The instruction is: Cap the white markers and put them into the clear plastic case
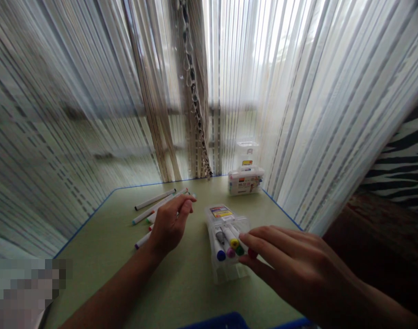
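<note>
My right hand [291, 256] is at the right side of an open clear plastic case [217, 269], thumb and fingers closed around a red-capped marker [252, 253]. Inside the case lie several white markers with blue [221, 255], pink, yellow and green ends, plus one with a grey end. To the left, my left hand [171, 224] hovers over or rests among loose white markers [154, 199] on the table. Its fingers are curled and pressed toward the thumb; whatever they hold, if anything, is hidden. The hand covers parts of several of these markers.
A second clear case [246, 180] with markers inside stands upright at the table's back right, its lid raised. Sheer striped curtains [280, 91] hang behind the green table [102, 237]. A blue object [225, 321] shows at the near edge, and a zebra-patterned surface [400, 155] is at right.
</note>
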Available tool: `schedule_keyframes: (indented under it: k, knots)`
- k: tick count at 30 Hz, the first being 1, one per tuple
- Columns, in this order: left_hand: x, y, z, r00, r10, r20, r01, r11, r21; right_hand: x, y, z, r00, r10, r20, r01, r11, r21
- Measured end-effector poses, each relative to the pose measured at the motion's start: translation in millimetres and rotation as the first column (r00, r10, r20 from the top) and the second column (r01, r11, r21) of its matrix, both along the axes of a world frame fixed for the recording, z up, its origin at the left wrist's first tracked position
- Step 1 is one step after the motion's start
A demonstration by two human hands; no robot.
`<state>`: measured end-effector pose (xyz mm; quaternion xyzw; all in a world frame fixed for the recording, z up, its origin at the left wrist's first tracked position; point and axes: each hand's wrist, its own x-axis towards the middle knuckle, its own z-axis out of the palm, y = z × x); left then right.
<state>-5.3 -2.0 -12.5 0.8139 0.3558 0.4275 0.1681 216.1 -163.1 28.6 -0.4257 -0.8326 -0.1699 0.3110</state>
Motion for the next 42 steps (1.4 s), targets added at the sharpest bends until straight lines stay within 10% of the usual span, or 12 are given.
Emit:
schedule_keyframes:
  k: [21,28,34,42]
  knots:
    - [0.3,0.2,-0.8,1.000,-0.005,-0.021,0.004,0.999,-0.046,5.8,5.7,1.4,0.999,0.023,-0.042,-0.026,0.996,-0.084]
    - [0.7,2.1,-1.2,0.999,0.004,-0.033,-0.005,0.999,-0.035,17.9,5.8,29.7,0.967,0.010,-0.255,0.003,0.999,0.053]
    - [0.3,3.9,-1.0,0.999,0.035,-0.037,-0.036,0.999,-0.022,22.7,84.2,47.0,0.789,-0.061,-0.612,0.065,0.998,-0.017]
    - [-3.7,8.7,1.6,0.994,0.058,-0.092,-0.052,0.996,0.067,19.8,171.4,-18.1,0.549,-0.195,-0.813,-0.319,0.850,-0.419]
